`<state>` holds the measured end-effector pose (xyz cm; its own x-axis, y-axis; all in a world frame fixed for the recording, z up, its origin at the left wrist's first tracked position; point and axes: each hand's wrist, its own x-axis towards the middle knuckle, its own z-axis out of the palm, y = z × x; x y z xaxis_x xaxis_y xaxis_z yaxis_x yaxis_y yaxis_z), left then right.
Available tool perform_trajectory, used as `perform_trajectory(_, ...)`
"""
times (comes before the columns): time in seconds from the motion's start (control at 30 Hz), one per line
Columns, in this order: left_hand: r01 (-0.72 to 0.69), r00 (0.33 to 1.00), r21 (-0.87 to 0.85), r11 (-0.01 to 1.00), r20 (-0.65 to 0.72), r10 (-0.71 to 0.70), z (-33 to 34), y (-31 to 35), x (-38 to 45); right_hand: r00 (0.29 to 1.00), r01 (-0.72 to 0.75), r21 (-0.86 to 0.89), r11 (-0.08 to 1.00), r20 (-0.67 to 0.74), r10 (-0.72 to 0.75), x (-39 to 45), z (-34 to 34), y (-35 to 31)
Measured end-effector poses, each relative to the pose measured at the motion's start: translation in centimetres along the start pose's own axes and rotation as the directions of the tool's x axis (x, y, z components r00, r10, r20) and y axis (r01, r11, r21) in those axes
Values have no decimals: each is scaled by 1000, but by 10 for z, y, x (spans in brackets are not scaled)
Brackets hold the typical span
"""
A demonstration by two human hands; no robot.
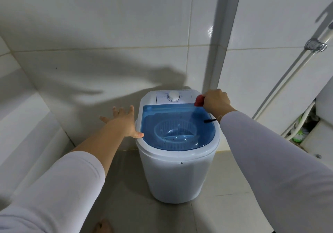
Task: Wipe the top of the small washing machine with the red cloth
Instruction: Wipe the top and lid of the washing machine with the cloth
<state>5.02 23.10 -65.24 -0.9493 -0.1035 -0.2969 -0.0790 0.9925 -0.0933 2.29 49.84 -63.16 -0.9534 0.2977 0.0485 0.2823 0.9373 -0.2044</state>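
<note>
White glossy tiles cover the wall (108, 25) ahead of you, and a grey tiled floor (221, 205) runs beneath, with the small washing machine (178, 175) standing on it close to the corner where a white pipe (228, 34) climbs the wall. Its body is white and rounded, and its top carries a translucent blue lid (162, 117) through which you can see a ribbed basket (177, 133) inside. Behind the lid sits a white control panel (162, 96) with a round dial (174, 96). Your right hand (215, 101) is at the far right corner of the machine's top, its fingers curled tight round the red cloth (199, 101), which is bunched up and pokes out on the left of your fist, right where the lid meets the panel. Whether the cloth is actually pressing on the surface, you cannot tell from this angle. A dark strap or cord (210, 120) hangs near your right wrist, over the lid. Your left hand (122, 123) is spread with fingers straight and apart, holding nothing, with the thumb resting against the left rim of the machine while the other fingers reach out past its side toward the wall. Both arms wear pale long sleeves. Off to the right, a slanted white rail (288, 78) with a chrome bracket (315, 45) is fixed to the wall.
</note>
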Motion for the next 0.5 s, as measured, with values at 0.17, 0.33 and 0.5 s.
perform_trajectory(0.17, 1, 1000, -38, 999, 15, 0, 3, -2, 0, 935, 351, 29, 936, 34, -352, -15, -8, -67)
perform_trajectory(0.33, 8, 999, -77, 997, 32, -5, 3, -3, -3, 801, 571, 127, 811, 127, -584, -35, 11, -123)
perform_trajectory(0.5, 26, 998, -100, 995, 60, -20, 4, -4, -1, 765, 636, -77, 768, 197, -614, -33, 43, -142)
